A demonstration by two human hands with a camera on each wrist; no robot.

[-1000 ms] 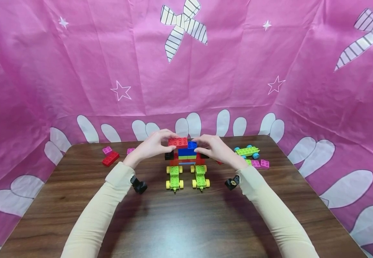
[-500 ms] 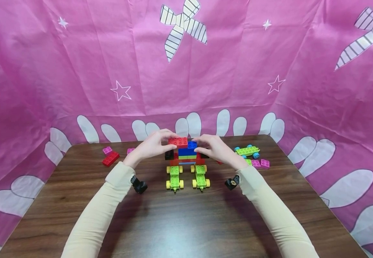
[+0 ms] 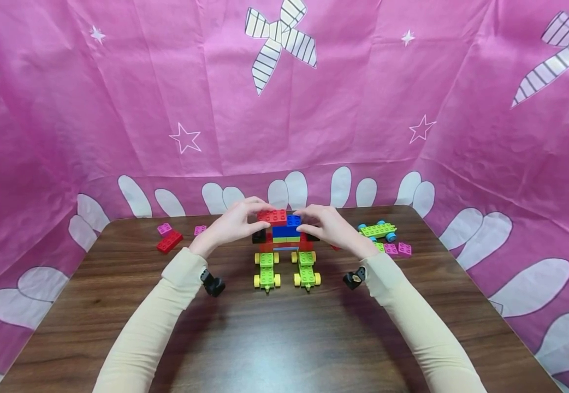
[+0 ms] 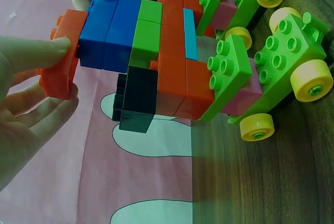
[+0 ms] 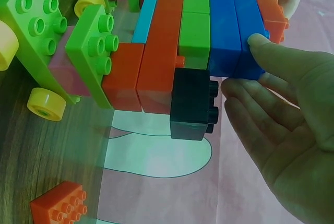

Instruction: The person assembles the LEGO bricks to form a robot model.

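My left hand (image 3: 235, 221) pinches a red toy building brick (image 4: 68, 49) between thumb and fingers, at the top of a brick figure. This brick sticks out leftward past the stacked blue bricks (image 4: 120, 33). Whether its studs are fully pressed in, I cannot tell. On the other side, my right hand (image 3: 329, 225) grips the upper blue brick (image 5: 249, 36), thumb in front. Green bricks (image 5: 194, 41), black side bricks (image 5: 188, 106) and red bricks (image 5: 156, 51) lie below. Two green wheeled bases (image 3: 267, 277) with yellow wheels carry the figure upright.
On the wooden table (image 3: 284, 338), a red brick (image 3: 169, 242) and pink bricks (image 3: 164, 228) lie back left. A green car base (image 3: 377, 230) with blue wheels and more pink bricks (image 3: 404, 249) lie back right. A pink curtain (image 3: 353, 125) hangs behind.
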